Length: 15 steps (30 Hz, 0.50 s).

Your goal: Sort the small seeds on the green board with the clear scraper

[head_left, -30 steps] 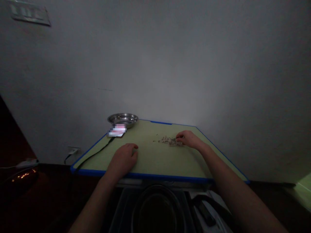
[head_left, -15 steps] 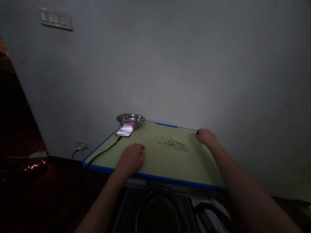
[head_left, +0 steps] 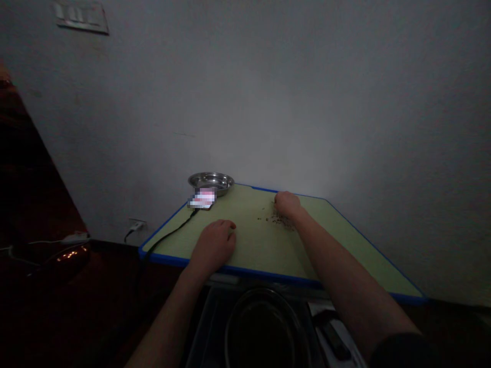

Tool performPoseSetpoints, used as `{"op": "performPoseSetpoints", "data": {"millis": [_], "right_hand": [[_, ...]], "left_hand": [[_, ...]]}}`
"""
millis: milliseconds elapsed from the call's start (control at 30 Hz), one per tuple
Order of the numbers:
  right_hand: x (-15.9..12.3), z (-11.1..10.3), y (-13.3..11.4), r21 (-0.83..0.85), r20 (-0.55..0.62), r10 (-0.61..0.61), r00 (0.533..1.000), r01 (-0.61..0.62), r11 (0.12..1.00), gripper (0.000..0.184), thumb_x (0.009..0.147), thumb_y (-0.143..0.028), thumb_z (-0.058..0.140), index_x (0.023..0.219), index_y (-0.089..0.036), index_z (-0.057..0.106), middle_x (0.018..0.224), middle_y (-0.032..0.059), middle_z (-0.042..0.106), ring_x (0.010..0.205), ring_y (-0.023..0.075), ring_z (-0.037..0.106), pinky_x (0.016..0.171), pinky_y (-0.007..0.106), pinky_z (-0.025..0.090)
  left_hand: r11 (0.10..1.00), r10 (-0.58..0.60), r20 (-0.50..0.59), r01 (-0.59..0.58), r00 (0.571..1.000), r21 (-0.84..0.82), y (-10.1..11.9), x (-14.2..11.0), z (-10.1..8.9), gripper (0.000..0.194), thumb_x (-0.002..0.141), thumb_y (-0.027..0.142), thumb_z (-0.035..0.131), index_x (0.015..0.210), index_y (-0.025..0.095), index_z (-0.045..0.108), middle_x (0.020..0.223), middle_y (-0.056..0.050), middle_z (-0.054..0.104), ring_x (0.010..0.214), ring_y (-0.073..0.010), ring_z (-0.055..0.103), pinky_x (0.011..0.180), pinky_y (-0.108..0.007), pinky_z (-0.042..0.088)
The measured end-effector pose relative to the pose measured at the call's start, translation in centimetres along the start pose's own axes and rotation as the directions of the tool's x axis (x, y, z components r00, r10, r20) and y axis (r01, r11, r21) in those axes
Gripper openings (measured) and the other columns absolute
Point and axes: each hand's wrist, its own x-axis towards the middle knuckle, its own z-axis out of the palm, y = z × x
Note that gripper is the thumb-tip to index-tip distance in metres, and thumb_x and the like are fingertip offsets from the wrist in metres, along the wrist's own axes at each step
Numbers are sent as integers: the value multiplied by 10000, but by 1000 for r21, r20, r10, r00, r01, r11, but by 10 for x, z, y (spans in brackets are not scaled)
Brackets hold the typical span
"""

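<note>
My left hand (head_left: 215, 243) rests on the near left part of the pale green, blue-edged table (head_left: 257, 250). Its fingers curl inward, and what they hold, if anything, is hidden. Across the table, my right hand (head_left: 287, 205) is closed above a scattered patch of small dark and pale bits (head_left: 282, 222), like beans or seeds. The hand and wrist cover part of this patch. Whatever the right fingers grip is too dim to make out.
A steel bowl (head_left: 211, 179) stands at the table's back left corner. In front of it a lit phone (head_left: 203, 199) trails a black cable (head_left: 172, 233) over the left edge. Below the near edge sits a dark round pan (head_left: 266, 327). The wall rises behind.
My right hand has moved left from the table's right side to over the scattered bits; a faint clear rim that showed beside its fingers is no longer visible. My left hand stays nearly in place.
</note>
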Motion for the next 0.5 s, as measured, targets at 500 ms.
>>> {"op": "performPoseSetpoints", "data": {"millis": [500], "right_hand": [[-36,-27,-27,89,-26,-443,896,443,892,223,841,-235,532,930,-210,735,930,82,723,879,200,635,712,258,422]], "left_hand": [[999,21,-23,-20,1000,39,-1,0,2,268,828,210,443,1028,158,613,1059,-96,647,1013,-222,576,929,-345,405]]}}
